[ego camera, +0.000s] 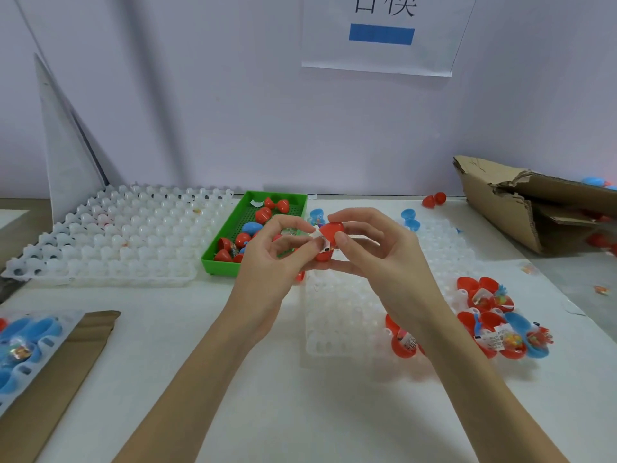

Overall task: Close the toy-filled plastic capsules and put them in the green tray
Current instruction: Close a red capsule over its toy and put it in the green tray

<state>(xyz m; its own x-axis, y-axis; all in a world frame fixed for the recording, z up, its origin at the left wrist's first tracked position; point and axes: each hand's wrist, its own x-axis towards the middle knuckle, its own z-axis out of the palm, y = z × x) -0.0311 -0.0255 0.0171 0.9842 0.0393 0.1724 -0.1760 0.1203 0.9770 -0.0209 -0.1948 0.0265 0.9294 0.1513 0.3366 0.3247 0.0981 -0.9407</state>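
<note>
Wall: a pale lilac-white wall [200,111] runs behind the work table, plain and evenly lit.
Sign: a white paper sheet [380,38] hangs on the wall, with dark characters cut off at the top and a blue bar below them.
Table: a white tabletop [267,379] fills the lower view and meets the wall at its far edge.
Leaning board: a pale grey panel [66,152] stands tilted against the wall at the left.
Light: soft and even, weak shadows.

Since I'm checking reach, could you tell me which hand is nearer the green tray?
Left. The left hand overlaps the green tray's near right corner; the right hand sits further right, both gripping the red capsule.
</note>
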